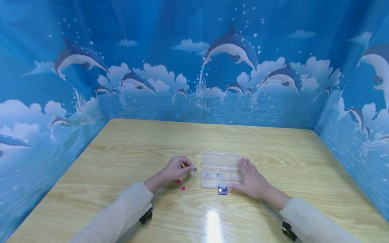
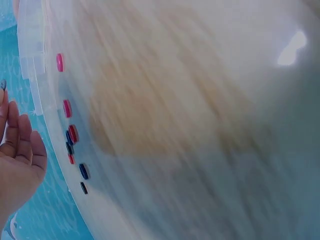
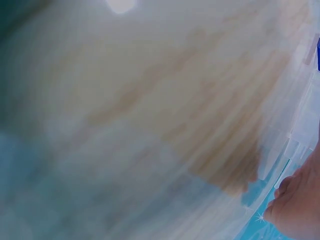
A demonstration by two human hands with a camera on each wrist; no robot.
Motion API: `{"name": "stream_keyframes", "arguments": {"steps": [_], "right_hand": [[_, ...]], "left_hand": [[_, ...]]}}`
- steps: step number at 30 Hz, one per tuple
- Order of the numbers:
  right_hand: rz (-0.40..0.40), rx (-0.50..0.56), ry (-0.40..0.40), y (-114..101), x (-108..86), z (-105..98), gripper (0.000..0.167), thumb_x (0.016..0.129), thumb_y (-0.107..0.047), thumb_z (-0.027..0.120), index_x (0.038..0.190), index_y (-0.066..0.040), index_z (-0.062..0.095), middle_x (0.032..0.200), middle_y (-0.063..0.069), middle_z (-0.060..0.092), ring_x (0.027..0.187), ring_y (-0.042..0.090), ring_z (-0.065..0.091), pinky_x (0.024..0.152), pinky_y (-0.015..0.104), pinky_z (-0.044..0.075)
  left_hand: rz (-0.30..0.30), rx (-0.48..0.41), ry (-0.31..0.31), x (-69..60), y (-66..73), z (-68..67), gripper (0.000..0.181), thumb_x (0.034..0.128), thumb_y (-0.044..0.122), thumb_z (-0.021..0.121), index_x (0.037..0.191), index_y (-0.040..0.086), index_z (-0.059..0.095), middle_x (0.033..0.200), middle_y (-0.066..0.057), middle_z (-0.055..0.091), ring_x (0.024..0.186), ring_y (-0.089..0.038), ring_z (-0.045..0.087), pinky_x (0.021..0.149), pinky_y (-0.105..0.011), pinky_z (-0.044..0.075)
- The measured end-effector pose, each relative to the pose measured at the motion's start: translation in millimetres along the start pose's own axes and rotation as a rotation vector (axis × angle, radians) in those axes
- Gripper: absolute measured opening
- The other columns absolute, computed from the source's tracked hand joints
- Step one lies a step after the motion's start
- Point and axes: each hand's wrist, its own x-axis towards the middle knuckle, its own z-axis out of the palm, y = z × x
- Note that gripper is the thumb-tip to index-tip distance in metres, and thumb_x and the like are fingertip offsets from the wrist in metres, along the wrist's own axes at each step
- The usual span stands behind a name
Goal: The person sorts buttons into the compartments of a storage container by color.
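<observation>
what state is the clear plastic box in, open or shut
The clear plastic box is open: its lid lies folded back beyond the compartments.

Bright, even light leaves a white glare streak (image 1: 213,226) on the bench (image 1: 258,141), while both wrist views look hazy and soft

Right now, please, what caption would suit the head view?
Left hand pinches a small gray disc beside an open clear box; right hand touches the box's edge.
</observation>
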Motion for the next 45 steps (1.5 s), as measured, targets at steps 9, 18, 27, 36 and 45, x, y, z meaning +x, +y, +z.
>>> {"name": "stream_keyframes", "arguments": {"steps": [9,18,27,36,45], "right_hand": [[0.002,0.001,-0.003,0,0.9,1,0.101,0.083,-0.062,0.051,0.140,0.015,0.019,0.147,0.033,0.018,0.138,0.046,0.014,0.112,0.054,0.017],[-0.001,-0.003,0.003,1,0.7,2,0.101,0.083,-0.063,0.051,0.140,0.015,0.020,0.147,0.033,0.018,0.138,0.047,0.014,0.112,0.054,0.017],[-0.002,0.008,0.004,-1,-0.6,0,0.099,0.083,-0.061,0.052,0.139,0.015,0.021,0.146,0.034,0.019,0.137,0.048,0.015,0.112,0.054,0.018],[-0.001,0.002,0.015,1,-0.7,0,0.100,0.083,-0.061,0.052,0.139,0.015,0.022,0.146,0.034,0.020,0.137,0.048,0.016,0.112,0.054,0.018],[0.009,0.008,0.005,0,-0.1,0,0.100,0.083,-0.062,0.052,0.139,0.014,0.020,0.146,0.033,0.019,0.137,0.047,0.015,0.112,0.055,0.018]], "left_hand": [[0.040,-0.010,0.009,7.6,6.3,8.6,0.009,0.0867,0.010,0.062,0.085,0.003,0.067,0.084,-0.007,0.065,0.073,-0.009,0.054,0.063,-0.017,0.047],[0.038,-0.037,0.036,13.7,15.1,20.0,0.007,0.0850,0.010,0.063,0.083,0.003,0.066,0.083,-0.006,0.065,0.076,-0.010,0.056,0.067,-0.016,0.049],[0.018,-0.049,0.046,20.2,21.2,29.6,0.007,0.0848,0.010,0.063,0.084,0.003,0.066,0.082,-0.005,0.063,0.076,-0.010,0.054,0.067,-0.017,0.048],[0.043,-0.055,0.042,25.8,26.7,38.4,0.008,0.0838,0.009,0.064,0.084,0.002,0.067,0.082,-0.006,0.063,0.075,-0.009,0.053,0.064,-0.015,0.047],[0.044,0.010,0.027,30.7,29.9,46.7,0.006,0.0839,0.010,0.064,0.083,0.005,0.067,0.085,-0.004,0.063,0.080,-0.010,0.054,0.072,-0.017,0.046]]}}
